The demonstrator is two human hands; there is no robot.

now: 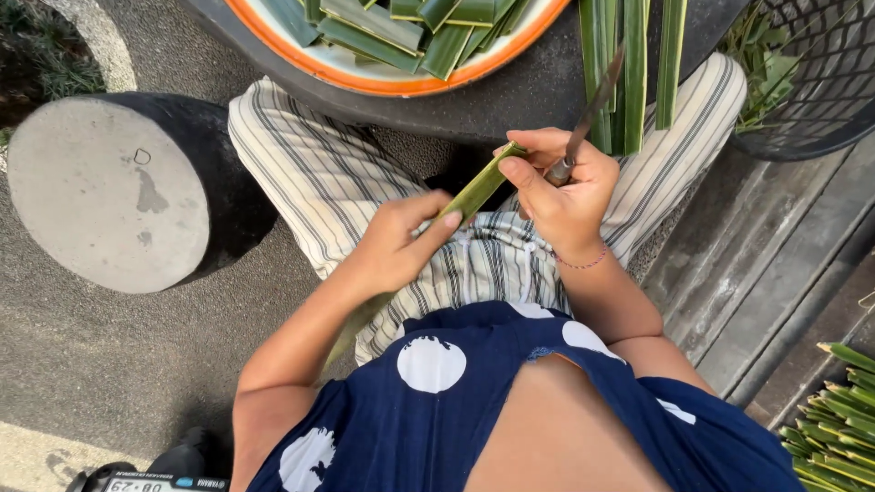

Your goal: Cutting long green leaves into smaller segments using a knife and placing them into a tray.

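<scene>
I hold a long, flat green palm-leaf strip (pixel 474 193) over my lap, above my striped trousers (pixel 319 173). It is narrow and smooth, paler along one edge. Its long axis runs diagonally: the upper end points up and to the right, the lower end slants down toward my left elbow. My left hand (pixel 394 246) is closed around its middle. My right hand (pixel 558 187) pinches its upper tip while also gripping a slim knife (pixel 592 105), blade pointing up and away from me.
</scene>
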